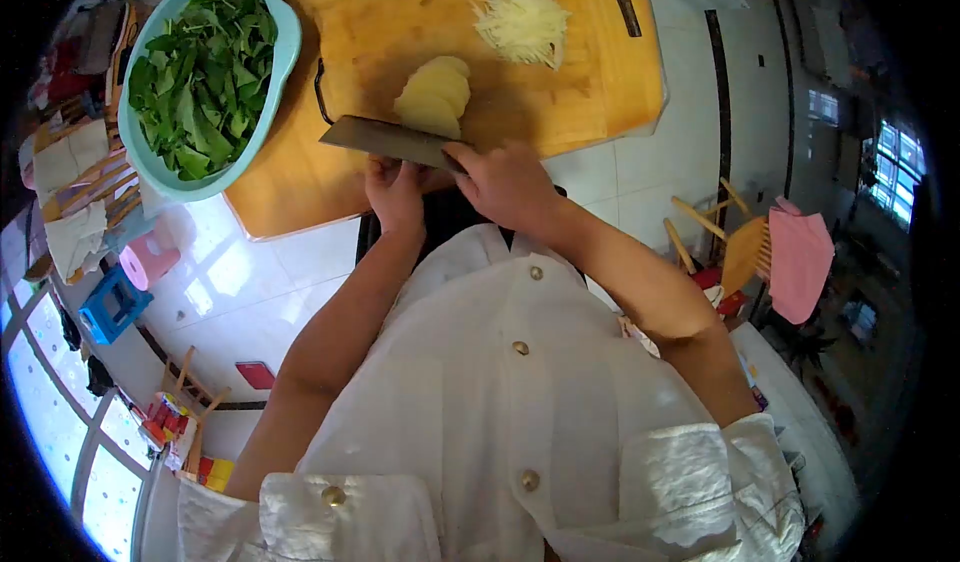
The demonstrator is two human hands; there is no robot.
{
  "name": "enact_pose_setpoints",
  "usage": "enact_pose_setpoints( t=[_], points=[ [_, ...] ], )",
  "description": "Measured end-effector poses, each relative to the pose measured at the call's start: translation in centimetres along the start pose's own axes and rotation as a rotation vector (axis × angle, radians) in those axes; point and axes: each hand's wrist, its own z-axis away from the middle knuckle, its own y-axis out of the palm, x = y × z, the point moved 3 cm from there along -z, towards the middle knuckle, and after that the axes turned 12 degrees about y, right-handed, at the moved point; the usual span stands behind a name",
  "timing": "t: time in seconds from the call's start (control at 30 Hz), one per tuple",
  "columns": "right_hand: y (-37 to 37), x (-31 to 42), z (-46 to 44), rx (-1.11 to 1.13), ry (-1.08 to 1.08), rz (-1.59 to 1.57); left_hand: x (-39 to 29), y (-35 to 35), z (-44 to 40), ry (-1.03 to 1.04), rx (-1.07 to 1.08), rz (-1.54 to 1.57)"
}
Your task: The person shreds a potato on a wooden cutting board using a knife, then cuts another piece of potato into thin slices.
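Note:
My right hand point(510, 187) is closed round the handle of a cleaver point(385, 142), whose broad blade points left above the near edge of the wooden cutting board point(360, 22). My left hand point(396, 200) is at the near side of the blade, fingers curled up against it. The blade partly hides the fingertips, so what they hold, if anything, is unclear. Just beyond the blade, overlapping pale yellow potato slices point(435, 94) lie on the board. Farther right sits a heap of thin potato shreds point(522, 25).
A light blue basin point(290, 37) of green leaves point(205, 87) stands left of the board. Another dark blade point(626, 6) lies at the board's far right. A wooden chair point(742, 252) with a pink cloth is on the right; a blue stool point(115, 305) stands on the floor at left.

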Motion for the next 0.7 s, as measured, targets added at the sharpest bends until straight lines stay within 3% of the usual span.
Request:
enact_pose_setpoints(
  t=[0.13,0.2,0.23,0.3,0.43,0.5,0.53,0.6,0.63,0.7],
  points=[
    [-0.7,0.0,-1.7,0.089,0.082,-0.039,-0.4,0.1,0.0,-0.051,0.029,-0.070],
    [-0.6,-0.5,-3.0,0.467,0.227,-0.380,0.0,-0.3,-0.2,-0.040,-0.010,-0.012],
    [-0.5,-0.8,-3.4,0.466,0.226,-0.381,0.1,-0.3,-0.2,-0.039,-0.010,-0.013],
    [0.1,-1.2,-3.7,0.673,0.278,-0.528,-0.1,0.0,0.0,-0.035,0.005,0.030],
    [0.4,-1.8,-1.9,0.680,0.272,-0.542,-0.8,0.5,0.3,-0.055,-0.027,0.012],
    [1.0,-1.6,-1.2,0.134,-0.110,-0.341,-0.6,0.3,0.3,-0.055,-0.047,-0.011],
    [0.9,-1.3,-0.7,0.136,-0.112,-0.342,-0.5,0.1,0.2,-0.054,-0.050,-0.011],
    [0.4,-0.9,0.6,0.097,0.093,-0.048,-0.2,0.0,0.1,-0.028,-0.029,-0.045],
    [0.4,-0.7,1.1,0.097,0.094,-0.046,0.0,-0.1,0.1,-0.029,-0.029,-0.044],
    [-0.3,0.3,1.9,-0.146,-0.102,0.106,0.1,0.0,0.0,-0.037,-0.004,0.029]
  ],
)
